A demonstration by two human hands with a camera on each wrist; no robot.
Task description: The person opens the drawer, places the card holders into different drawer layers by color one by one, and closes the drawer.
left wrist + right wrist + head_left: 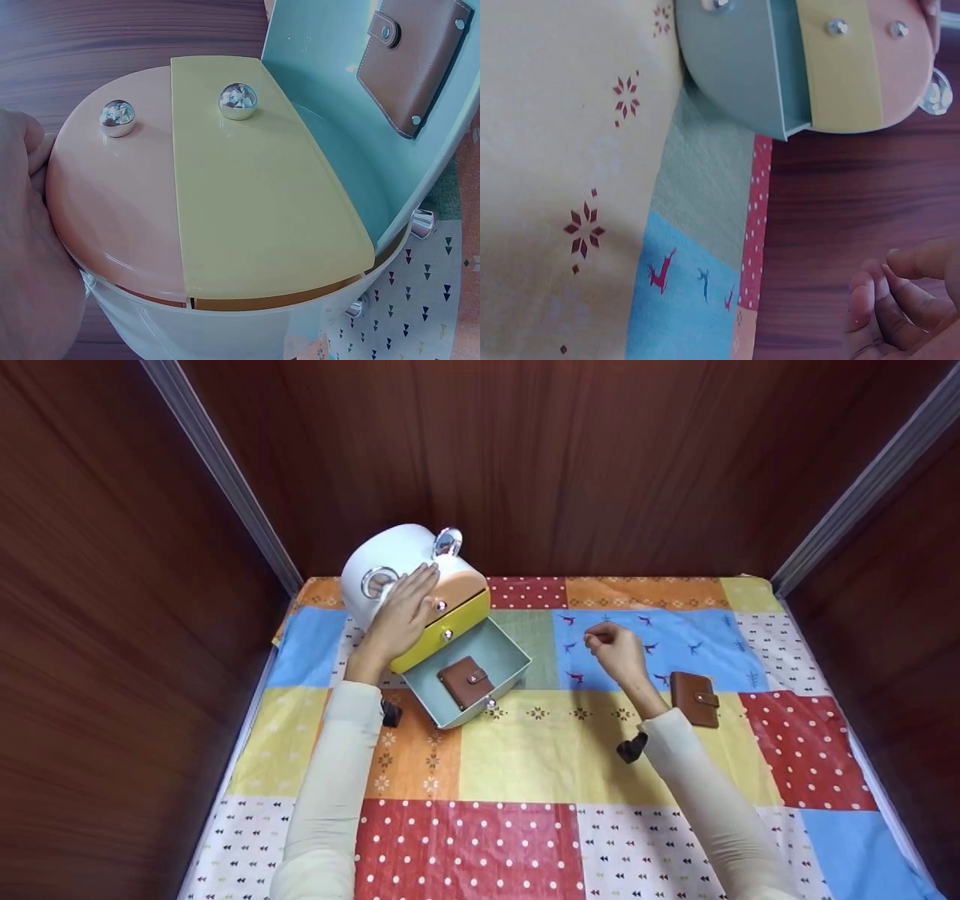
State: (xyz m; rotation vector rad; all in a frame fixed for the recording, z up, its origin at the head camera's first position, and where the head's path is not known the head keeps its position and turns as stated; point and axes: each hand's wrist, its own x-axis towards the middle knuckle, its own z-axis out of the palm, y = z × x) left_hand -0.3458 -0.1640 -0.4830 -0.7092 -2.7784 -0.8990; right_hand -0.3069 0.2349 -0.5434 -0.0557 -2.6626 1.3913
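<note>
A small white drawer box (397, 547) with silver ring-shaped ears stands at the back left. My left hand (405, 611) rests on its top edge, fingers extended, beside the closed peach drawer (127, 195). Below that is the yellow drawer (247, 180), nearly closed. The pale green bottom drawer (506, 649) is pulled out, and a brown wallet (465, 682) with a snap strap lies inside. My right hand (619, 652) hovers over the blue patch, fingers loosely bent and holding nothing. A second brown wallet (694, 699) lies on the cloth to its right.
A patchwork-patterned cloth (517, 757) covers the table. Dark wood panels (525, 465) rise at the back and on both sides, with grey metal strips at the corners. Each wrist wears a black strap.
</note>
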